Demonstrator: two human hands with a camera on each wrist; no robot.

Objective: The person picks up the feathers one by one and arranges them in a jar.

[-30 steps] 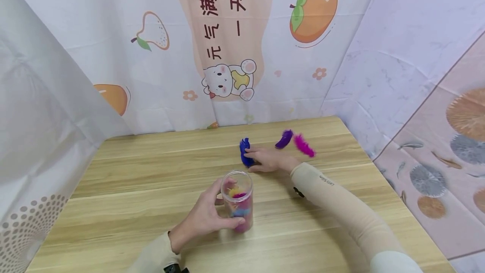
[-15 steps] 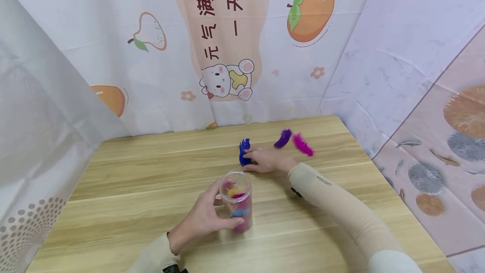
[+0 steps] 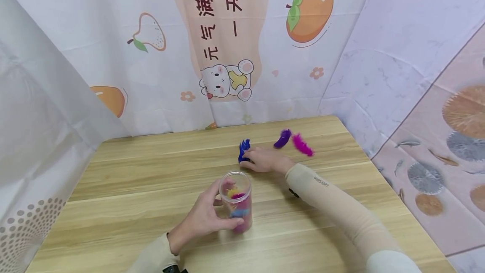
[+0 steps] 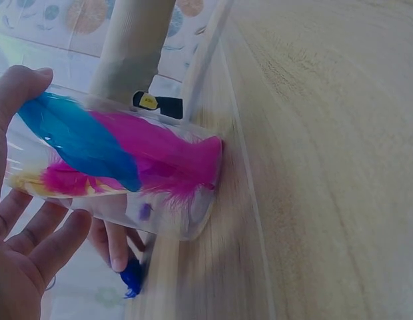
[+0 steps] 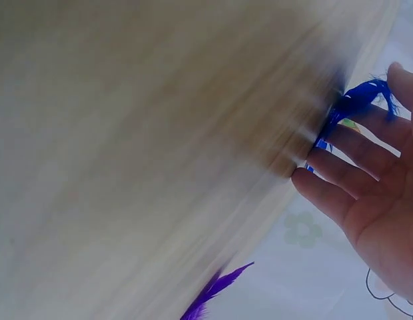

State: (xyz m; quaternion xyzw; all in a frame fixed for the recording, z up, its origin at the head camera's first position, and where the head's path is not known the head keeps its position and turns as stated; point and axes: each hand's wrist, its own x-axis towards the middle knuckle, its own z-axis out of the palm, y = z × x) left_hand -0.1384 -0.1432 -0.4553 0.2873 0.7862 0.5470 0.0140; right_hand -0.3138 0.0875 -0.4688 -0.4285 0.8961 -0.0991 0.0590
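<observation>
In the head view my left hand (image 3: 210,214) grips a clear plastic jar (image 3: 247,218) with thumb and fingers round its side. The jar stands upright on the wooden table (image 3: 151,180), its top uncovered. Inside it lie a light blue feather (image 4: 86,137), a pink feather (image 4: 170,150) and some yellow fluff (image 4: 26,180). Beyond the jar, my right hand (image 3: 263,160) pinches a dark blue feather (image 3: 244,146) down at the tabletop. The right wrist view shows that feather (image 5: 360,100) bent up between thumb and fingers.
A purple feather (image 3: 282,138) and a magenta feather (image 3: 302,145) lie on the table to the right of my right hand. A printed white curtain (image 3: 166,79) hangs along the back edge, with a marbled cloth (image 3: 382,62) at the right.
My right thumb and fingers have drawn together on the dark blue feather, and its near end has bunched up. My left hand and the jar stay in place.
</observation>
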